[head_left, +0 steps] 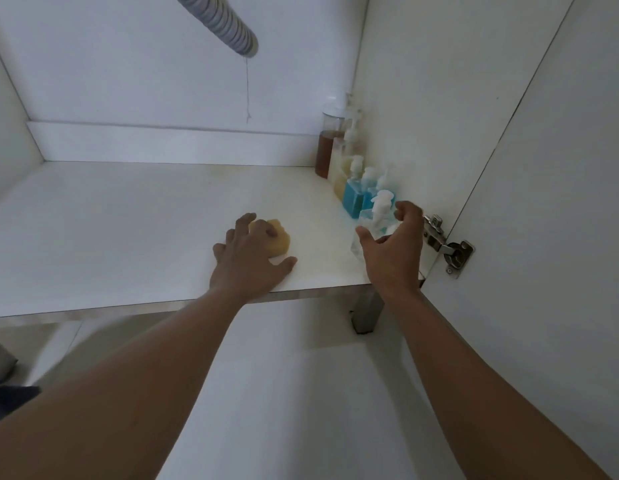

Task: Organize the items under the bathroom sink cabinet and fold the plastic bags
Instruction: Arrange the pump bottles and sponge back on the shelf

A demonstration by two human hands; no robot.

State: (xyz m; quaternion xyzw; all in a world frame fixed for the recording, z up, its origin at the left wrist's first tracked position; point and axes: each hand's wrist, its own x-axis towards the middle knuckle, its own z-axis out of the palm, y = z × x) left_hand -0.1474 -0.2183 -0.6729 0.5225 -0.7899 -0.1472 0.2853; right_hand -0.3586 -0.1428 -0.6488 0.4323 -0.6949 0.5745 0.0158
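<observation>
Left hand (247, 252) spread flat over yellow sponge (271, 240) on cabinet floor (128, 230), fingers apart. Right hand (394, 242) open, curled around clear pump bottle (375, 223) at front of bottle row (349, 168) along right wall; contact unclear.

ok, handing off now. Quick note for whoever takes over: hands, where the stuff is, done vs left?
Left hand: lies on the yellow sponge mid-shelf, fingers draped over it, no closed grip.
Right hand: open, curled around the clear pump bottle at the front of the row, not clamped.
Row of pump bottles lines the cabinet's right wall: brown and pale ones at the back, blue ones nearer.
Done: bottles lined up.
Left: seat the front bottle, place the sponge. No plastic bags in view.
</observation>
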